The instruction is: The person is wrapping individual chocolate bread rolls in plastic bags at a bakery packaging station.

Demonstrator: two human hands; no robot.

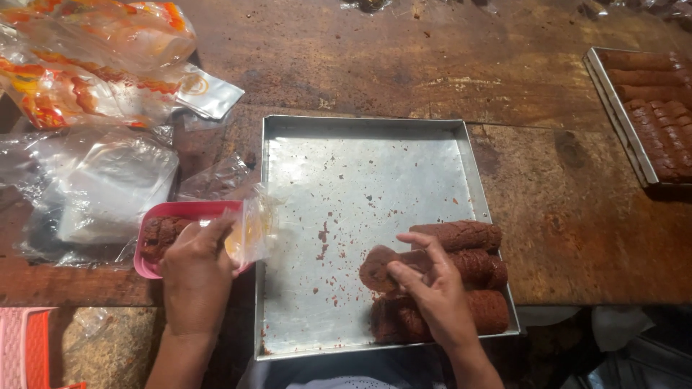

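Right hand pinches a dark brown rolled cake, long axis three-to-nine; left hand, at nine o'clock, grips a pink plastic tray.

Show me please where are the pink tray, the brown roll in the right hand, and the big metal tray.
pink tray (189, 209): head view, on its far rim.
brown roll (378, 264): head view, on its round cut end.
metal tray (360, 180): head view, on its bare floor.
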